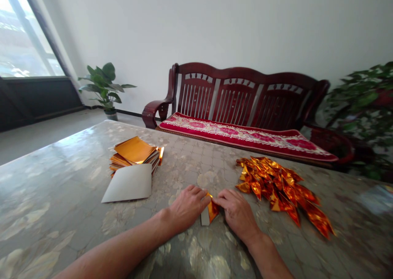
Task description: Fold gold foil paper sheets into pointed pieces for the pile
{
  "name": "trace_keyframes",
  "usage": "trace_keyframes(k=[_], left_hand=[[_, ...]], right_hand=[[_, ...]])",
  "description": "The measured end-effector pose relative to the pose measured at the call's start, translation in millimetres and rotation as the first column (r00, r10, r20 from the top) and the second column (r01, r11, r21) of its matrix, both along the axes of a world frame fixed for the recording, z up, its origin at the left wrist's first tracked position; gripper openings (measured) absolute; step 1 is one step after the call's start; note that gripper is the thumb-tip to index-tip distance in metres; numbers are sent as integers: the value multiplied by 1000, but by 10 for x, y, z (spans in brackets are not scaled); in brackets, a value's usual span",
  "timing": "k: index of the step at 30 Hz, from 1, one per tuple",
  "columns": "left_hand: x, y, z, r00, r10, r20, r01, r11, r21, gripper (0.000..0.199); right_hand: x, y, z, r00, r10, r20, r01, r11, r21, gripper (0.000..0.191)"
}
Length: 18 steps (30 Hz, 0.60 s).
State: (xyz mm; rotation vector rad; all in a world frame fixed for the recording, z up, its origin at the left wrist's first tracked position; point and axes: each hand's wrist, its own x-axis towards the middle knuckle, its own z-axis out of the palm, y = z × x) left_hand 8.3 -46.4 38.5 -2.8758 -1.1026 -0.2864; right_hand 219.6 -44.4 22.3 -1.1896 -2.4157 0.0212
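Observation:
Between my hands lies a partly folded sheet of gold foil paper (213,210), its shiny orange side and a pale strip of its back both showing. My left hand (190,205) presses on its left edge with the fingers closed together. From the right, my right hand (236,211) grips the upper right edge, fingers curled; the fingertips are partly hidden. A stack of foil sheets (135,150) sits to the left, with one sheet white side up (130,184) leaning at its front. On the right is a heap of folded foil pieces (276,184), pointed at their ends.
The table (76,180) has a patterned, glossy cover. Behind it stands a dark red wooden bench (236,94) with a red floral seat cover (245,136). Potted plants stand at left (104,86) and right (365,107). A blurry clear plastic item (376,199) lies at the right edge.

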Motion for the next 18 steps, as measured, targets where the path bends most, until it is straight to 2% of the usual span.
trace_keyframes(k=[7, 10, 13, 15, 18], left_hand=[[-32, -7, -45, 1000, -12, -14, 13, 999, 38, 30], [-54, -12, -31, 1000, -14, -8, 15, 1000, 27, 33], [-78, -7, -25, 1000, -24, 18, 24, 1000, 9, 34], [-93, 2, -25, 999, -33, 37, 33, 999, -6, 34], [-116, 22, -17, 996, -48, 69, 51, 998, -43, 33]], right_hand=[[87, -11, -32, 994, 13, -109, -14, 1000, -6, 36], [132, 3, -45, 975, -11, -223, -5, 998, -70, 42], [146, 11, -12, 956, -8, -294, -47, 983, -179, 46], [127, 6, 28, 962, 7, -272, -77, 966, -246, 39], [63, -4, 74, 971, -20, -239, -52, 955, -292, 17]])
